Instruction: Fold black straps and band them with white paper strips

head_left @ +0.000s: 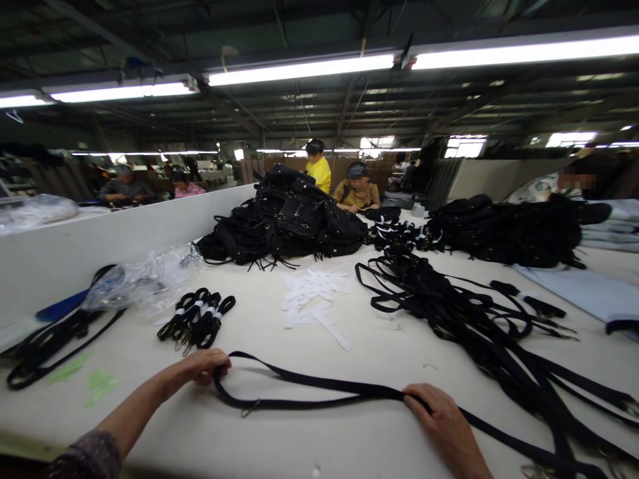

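A long black strap [319, 402] with a metal hook is stretched across the white table in a narrow loop. At the loop's left end, my left hand [207, 367] is closed on the strap. My right hand [439, 418] pinches its two layers together at the right, and the strap runs on beneath that hand toward the lower right. Just beyond my left hand lie several folded straps [198, 318] bound with white bands. White paper strips [314, 293] are scattered in the middle of the table.
Long loose black straps [449, 306] spread over the right side. Black bags [294, 216] are heaped at the back. Clear plastic [150, 279], a dark strap bundle and green slips [100, 384] lie left, beside a white partition [124, 229]. Other people sit or stand beyond.
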`<state>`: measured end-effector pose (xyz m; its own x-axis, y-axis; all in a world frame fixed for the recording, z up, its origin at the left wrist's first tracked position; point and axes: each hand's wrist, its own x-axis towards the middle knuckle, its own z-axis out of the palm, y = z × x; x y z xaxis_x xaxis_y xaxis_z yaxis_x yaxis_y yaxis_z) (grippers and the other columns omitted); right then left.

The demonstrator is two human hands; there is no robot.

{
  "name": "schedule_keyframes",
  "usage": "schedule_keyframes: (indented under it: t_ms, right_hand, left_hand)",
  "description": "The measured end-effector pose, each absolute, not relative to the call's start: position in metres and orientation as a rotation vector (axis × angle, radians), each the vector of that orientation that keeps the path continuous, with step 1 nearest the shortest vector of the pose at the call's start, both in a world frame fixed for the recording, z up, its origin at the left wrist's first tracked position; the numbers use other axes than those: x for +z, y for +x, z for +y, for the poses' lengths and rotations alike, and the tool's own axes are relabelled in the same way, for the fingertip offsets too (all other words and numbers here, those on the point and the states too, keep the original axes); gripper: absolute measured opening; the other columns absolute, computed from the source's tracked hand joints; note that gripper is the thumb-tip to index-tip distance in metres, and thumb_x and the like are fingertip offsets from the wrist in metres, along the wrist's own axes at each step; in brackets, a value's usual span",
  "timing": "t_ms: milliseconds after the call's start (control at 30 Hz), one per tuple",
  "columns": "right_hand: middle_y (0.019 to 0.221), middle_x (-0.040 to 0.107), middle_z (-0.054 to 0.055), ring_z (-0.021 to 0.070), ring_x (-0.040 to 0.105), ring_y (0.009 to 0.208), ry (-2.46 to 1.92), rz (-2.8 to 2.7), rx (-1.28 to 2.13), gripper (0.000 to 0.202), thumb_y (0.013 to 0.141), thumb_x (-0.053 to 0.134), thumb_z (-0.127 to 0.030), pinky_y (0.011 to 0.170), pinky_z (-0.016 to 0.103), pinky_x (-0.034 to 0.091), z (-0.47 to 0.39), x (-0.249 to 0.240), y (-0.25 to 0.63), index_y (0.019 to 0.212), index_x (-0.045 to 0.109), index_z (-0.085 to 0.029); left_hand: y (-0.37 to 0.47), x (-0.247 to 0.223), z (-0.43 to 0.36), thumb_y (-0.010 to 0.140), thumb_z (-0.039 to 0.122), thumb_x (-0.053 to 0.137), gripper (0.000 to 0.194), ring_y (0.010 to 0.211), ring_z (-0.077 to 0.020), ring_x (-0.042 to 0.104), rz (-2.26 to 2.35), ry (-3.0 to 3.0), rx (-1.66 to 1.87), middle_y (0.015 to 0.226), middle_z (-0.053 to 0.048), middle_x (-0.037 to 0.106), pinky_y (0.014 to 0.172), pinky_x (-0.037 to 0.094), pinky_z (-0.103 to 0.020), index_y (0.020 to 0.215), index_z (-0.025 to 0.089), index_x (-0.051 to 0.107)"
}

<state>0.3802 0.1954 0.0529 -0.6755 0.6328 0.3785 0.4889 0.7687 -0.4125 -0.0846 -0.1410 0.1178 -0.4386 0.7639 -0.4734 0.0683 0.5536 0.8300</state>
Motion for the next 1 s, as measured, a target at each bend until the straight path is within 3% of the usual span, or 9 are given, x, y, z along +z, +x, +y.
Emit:
schedule_keyframes:
  t_ms: [100,233,400,667,800,1000]
  right_hand:
    - [0.097,0.075,0.003,0.0237,0.070,0.094,-0.837,-2.451,0.380,0.035,0.089,0.050,-0.056,0.090,0.042,0.056,0.197,0.051,0.380,0.090,0.070,-0.027]
    - [0.097,0.074,0.004,0.0235,0.070,0.093,-0.826,-2.454,0.387,0.036,0.090,0.049,-0.055,0.091,0.042,0.056,0.196,0.051,0.380,0.091,0.070,-0.026]
    - [0.097,0.075,0.004,0.0240,0.070,0.094,-0.831,-2.446,0.352,0.036,0.090,0.049,-0.055,0.092,0.043,0.055,0.195,0.050,0.380,0.091,0.070,-0.026]
    - [0.096,0.074,0.003,0.0229,0.069,0.095,-0.838,-2.464,0.372,0.030,0.090,0.052,-0.052,0.091,0.042,0.055,0.195,0.049,0.381,0.091,0.070,-0.027]
    - [0.097,0.074,0.004,0.0232,0.068,0.095,-0.846,-2.467,0.418,0.033,0.090,0.051,-0.053,0.093,0.042,0.053,0.195,0.049,0.381,0.092,0.070,-0.026]
    - [0.099,0.074,0.004,0.0245,0.068,0.097,-0.873,-2.464,0.464,0.036,0.089,0.050,-0.056,0.095,0.044,0.052,0.196,0.048,0.382,0.092,0.070,-0.027]
  left_hand:
    - [-0.084,0.120,-0.140,0.072,0.071,0.058,0.058,0.067,-0.0192,0.057,1.901,0.589,0.993,0.081,-0.008,0.071,0.056,0.033,-0.026,0.084,0.016,0.073]
    - [-0.080,0.121,-0.139,0.067,0.066,0.069,0.050,0.065,-0.0170,0.054,1.925,0.600,1.017,0.078,-0.004,0.070,0.056,0.032,-0.025,0.081,0.018,0.072]
    - [-0.077,0.121,-0.136,0.072,0.072,0.059,0.058,0.061,-0.0162,0.052,1.947,0.576,1.019,0.078,-0.006,0.070,0.056,0.031,-0.025,0.081,0.016,0.072]
    - [-0.076,0.117,-0.126,0.068,0.062,0.066,0.046,0.061,-0.0179,0.057,2.068,0.743,0.953,0.066,-0.002,0.066,0.054,0.036,-0.026,0.076,0.017,0.068]
    - [-0.074,0.116,-0.125,0.075,0.053,0.057,0.037,0.074,-0.0204,0.063,2.200,0.921,0.895,0.076,-0.002,0.069,0.067,0.046,-0.028,0.089,0.020,0.067]
    - [-0.068,0.110,-0.142,0.082,0.033,0.050,0.017,0.080,-0.0221,0.061,2.654,1.078,0.618,0.083,0.000,0.069,0.071,0.038,-0.032,0.093,0.029,0.063]
